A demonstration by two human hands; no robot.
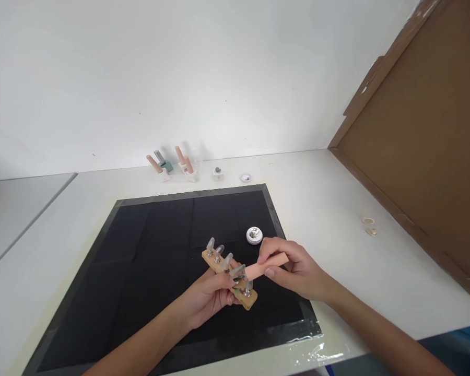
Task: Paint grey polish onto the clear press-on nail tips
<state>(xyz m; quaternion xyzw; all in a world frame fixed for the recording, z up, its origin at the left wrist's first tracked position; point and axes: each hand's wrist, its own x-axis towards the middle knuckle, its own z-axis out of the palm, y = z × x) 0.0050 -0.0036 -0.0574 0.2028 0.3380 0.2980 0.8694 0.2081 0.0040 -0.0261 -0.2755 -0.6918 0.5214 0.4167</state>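
Just above the mat (160, 235), your left grip (207, 297) is clamping the strip (213, 261) steady while your right grip (297, 269), closed on the stick (272, 262), is pressing its end against a nail tip (238, 270).

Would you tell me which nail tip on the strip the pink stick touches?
The fourth nail tip from the far end of the wooden strip; the pink stick in the right hand meets it alone.

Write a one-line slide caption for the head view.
Left hand holds a wooden strip of nail tips; right hand holds a pink stick against one, above a black mat.
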